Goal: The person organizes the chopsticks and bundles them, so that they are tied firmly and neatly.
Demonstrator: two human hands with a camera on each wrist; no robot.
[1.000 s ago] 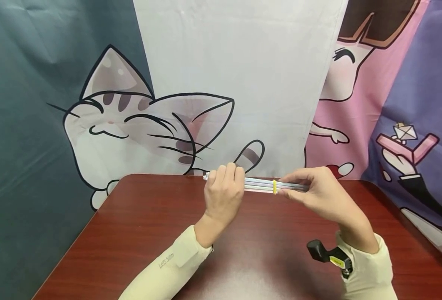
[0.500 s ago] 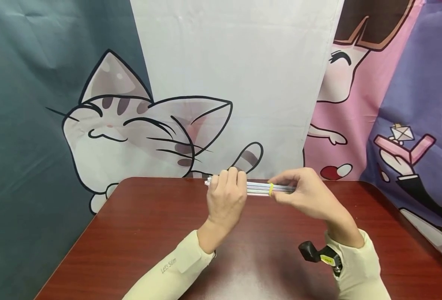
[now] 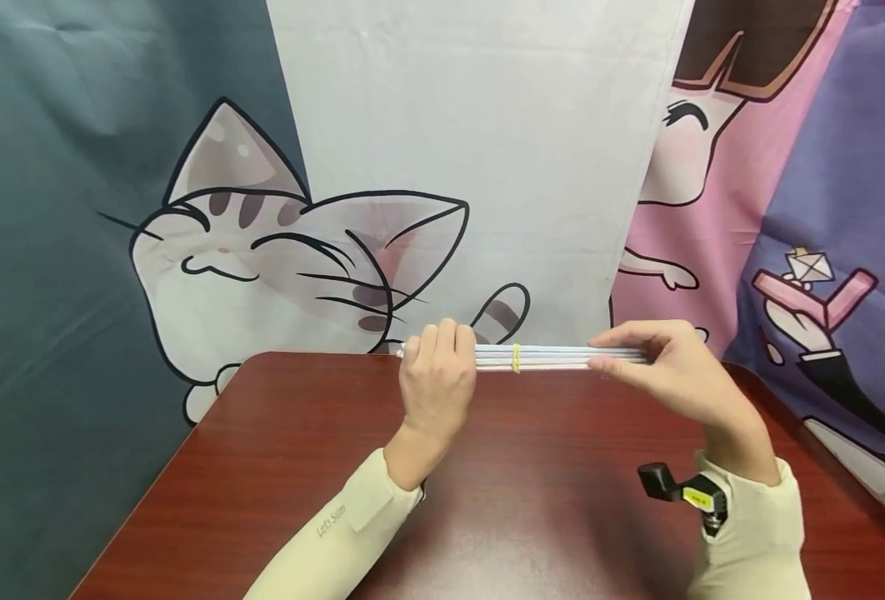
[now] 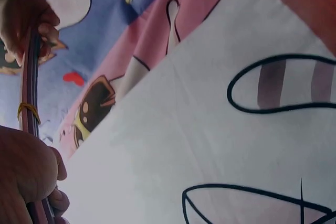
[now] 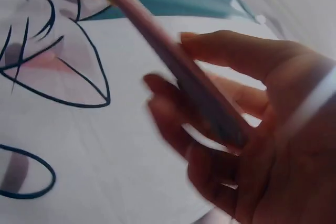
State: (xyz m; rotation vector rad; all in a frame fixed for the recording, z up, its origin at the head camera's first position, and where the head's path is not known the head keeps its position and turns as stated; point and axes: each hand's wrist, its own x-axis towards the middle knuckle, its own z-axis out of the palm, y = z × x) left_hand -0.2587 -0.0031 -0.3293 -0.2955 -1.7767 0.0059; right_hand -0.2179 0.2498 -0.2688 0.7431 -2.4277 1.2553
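A bundle of slim pale sticks [image 3: 555, 357] is held level above the far edge of the table, with a yellow rubber band [image 3: 516, 358] round it. My left hand [image 3: 438, 367] grips the bundle near its left end, where small whitish tips stick out past the fingers. At the other end my right hand [image 3: 675, 367] holds the sticks between thumb and fingers. Its fingers [image 5: 168, 124] are curled beside the bundle in the right wrist view, partly blurred. The band [image 4: 29, 113] lies between the two hands in the left wrist view, nearer the left one.
Below the hands is a reddish-brown wooden table [image 3: 300, 442]. Behind it hangs a cloth backdrop [image 3: 532, 150] printed with a cartoon cat and figures. A small black device [image 3: 701, 500] is strapped to the right wrist.
The rubber band now sits nearer the left hand. My right hand, earlier at the band, has moved right to the bundle's end. The left hand keeps its grip, slightly farther left.
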